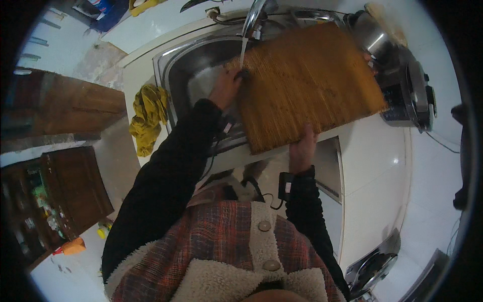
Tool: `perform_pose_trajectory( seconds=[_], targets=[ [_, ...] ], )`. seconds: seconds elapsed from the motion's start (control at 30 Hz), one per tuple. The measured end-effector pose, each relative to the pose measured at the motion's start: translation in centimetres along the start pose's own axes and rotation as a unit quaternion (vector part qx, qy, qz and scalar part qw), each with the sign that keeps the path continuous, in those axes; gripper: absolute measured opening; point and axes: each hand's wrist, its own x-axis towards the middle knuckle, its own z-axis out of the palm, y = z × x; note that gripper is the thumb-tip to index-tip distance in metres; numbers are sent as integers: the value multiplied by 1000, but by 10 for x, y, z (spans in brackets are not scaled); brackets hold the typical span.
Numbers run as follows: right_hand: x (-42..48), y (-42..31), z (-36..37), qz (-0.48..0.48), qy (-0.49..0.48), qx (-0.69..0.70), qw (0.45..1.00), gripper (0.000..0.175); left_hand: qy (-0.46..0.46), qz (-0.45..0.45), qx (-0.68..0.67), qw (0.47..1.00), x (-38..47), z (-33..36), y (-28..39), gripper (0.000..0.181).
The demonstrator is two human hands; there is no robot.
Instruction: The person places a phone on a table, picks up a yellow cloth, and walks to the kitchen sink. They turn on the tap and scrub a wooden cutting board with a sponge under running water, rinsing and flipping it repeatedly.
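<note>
A wide wooden cutting board (313, 83), wet and brown, is held tilted over the right side of the stainless steel sink (205, 81). My right hand (303, 149) grips its near edge, thumb on the upper face. At the board's left end is my left hand (226, 88), its fingers closed around a small dark object (243, 73) against the wood. What that object is, I cannot tell. From the chrome faucet (253, 19) a stream of water (243, 53) runs down beside my left fingers onto the board's left corner.
A crumpled yellow cloth (148, 117) lies on the counter left of the sink. Right of the board stand a metal pot (375, 39) and a dark electric cooker (402, 98). Farther down the right counter sits a pan with a lid (373, 268). Wooden cabinets (75, 185) stand at left.
</note>
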Motion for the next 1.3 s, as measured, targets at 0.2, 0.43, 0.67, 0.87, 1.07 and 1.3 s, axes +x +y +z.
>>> perform_pose_trajectory(
  seconds=[0.2, 0.43, 0.67, 0.87, 1.07, 1.3],
  targets=[
    [8, 5, -3, -120, -125, -226, 959, 49, -82, 114, 78, 987, -122, -31, -3, 47],
    [33, 11, 13, 14, -57, -93, 994, 46, 39, -123, 318, 939, -215, -109, -45, 52],
    [49, 12, 12, 72, -68, -18, 995, 48, 155, -181, 406, 882, -252, -103, -68, 49],
    [42, -2, 15, -27, -222, -242, 944, 42, 24, -198, -438, 877, -192, -11, -12, 56],
    [51, -11, 15, 139, -145, -81, 976, 40, -23, -280, -627, 727, -120, 72, 25, 49],
    [104, -98, 0, 174, -149, -73, 971, 30, 74, -86, -218, 969, -162, 54, 44, 44]
  ],
)
